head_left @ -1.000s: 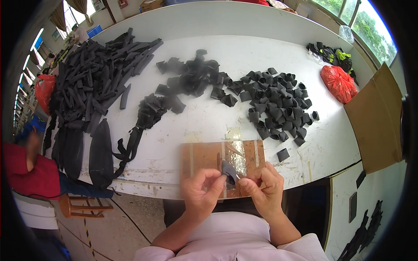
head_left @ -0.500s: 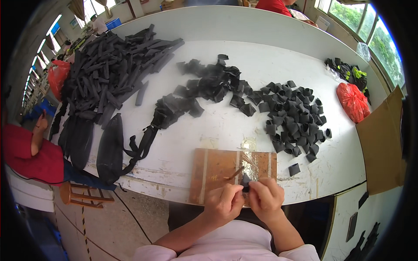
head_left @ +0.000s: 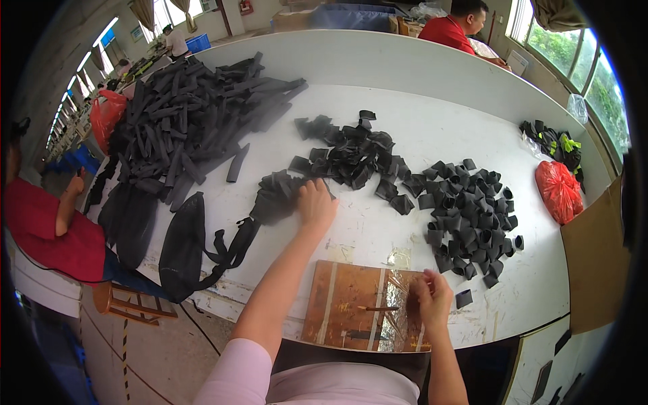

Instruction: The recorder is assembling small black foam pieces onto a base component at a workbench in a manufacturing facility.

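Note:
My left hand (head_left: pixel 317 204) reaches out to the near end of a heap of flat black fabric pieces (head_left: pixel 275 197). Its bent fingers press together on a piece there; the fingertips are partly hidden. My right hand (head_left: pixel 434 297) is at the upper right edge of a wooden board (head_left: pixel 324 307), fingers loosely bent and apart, with nothing visible in them. A thin brown stick (head_left: pixel 378 308) lies across the board, beside a shiny clear strip (head_left: pixel 393 297). Lower on the board is a flat dark piece (head_left: pixel 362 334). One black fabric loop (head_left: pixel 464 298) lies just right of my right hand.
Many black loops (head_left: pixel 469 223) are heaped at right, black strips (head_left: pixel 189 115) at far left. Dark fabric pouches (head_left: pixel 182 246) lie near the left edge. A red bag (head_left: pixel 559 192) and cardboard (head_left: pixel 594 250) stand at right. A person in red (head_left: pixel 57 229) sits at left.
My hands have parted from the small black piece they pinched over the board. The left has moved forward and left to the heap; the right has shifted to the board's right edge. The view has tilted.

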`<state>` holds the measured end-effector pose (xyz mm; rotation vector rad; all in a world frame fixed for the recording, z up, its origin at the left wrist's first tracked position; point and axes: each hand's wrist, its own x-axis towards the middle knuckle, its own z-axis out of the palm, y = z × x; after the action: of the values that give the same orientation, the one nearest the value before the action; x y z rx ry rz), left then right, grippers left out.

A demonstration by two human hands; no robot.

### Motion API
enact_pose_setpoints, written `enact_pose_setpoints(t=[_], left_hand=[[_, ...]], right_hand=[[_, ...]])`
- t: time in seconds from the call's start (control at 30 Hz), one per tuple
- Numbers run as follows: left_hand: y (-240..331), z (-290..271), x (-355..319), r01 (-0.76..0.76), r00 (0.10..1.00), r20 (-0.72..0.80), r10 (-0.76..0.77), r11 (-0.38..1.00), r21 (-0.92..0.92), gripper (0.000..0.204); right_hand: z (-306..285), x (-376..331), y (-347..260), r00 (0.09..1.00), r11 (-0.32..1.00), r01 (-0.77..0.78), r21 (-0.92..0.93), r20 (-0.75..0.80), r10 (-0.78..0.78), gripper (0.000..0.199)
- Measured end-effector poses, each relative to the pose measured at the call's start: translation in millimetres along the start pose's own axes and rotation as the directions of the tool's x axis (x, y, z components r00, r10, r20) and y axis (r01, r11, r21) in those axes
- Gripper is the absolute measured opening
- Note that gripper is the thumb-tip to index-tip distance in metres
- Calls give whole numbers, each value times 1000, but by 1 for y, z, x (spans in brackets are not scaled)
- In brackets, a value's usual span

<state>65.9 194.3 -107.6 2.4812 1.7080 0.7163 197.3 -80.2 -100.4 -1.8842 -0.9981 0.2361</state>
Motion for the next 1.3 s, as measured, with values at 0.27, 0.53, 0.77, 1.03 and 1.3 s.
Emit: enact_pose_setpoints(t=[0.27,0.53,0.77,1.03,1.3], left_hand=[[-39,11,0,-372,928,-51,369,926,-61,9],[-42,-87,-124,-285,919,129,373,853,-437,19],[-57,-98,-140,-89,960,179,216,841,-534,52],[-74,-26,-87,122,993,39,-116,963,-242,18],[-24,-146,-127,313,820,526,227,591,-743,18]], right_hand=[[19,-11,-8,991,968,124,-219,-26,-133,12],[18,-9,-2,993,984,114,-135,-19,-118,11],[18,-10,-4,991,979,126,-158,-35,-133,11],[13,-20,-4,982,985,168,-32,-83,-170,9],[-10,-68,-72,951,958,36,285,284,-120,13]])
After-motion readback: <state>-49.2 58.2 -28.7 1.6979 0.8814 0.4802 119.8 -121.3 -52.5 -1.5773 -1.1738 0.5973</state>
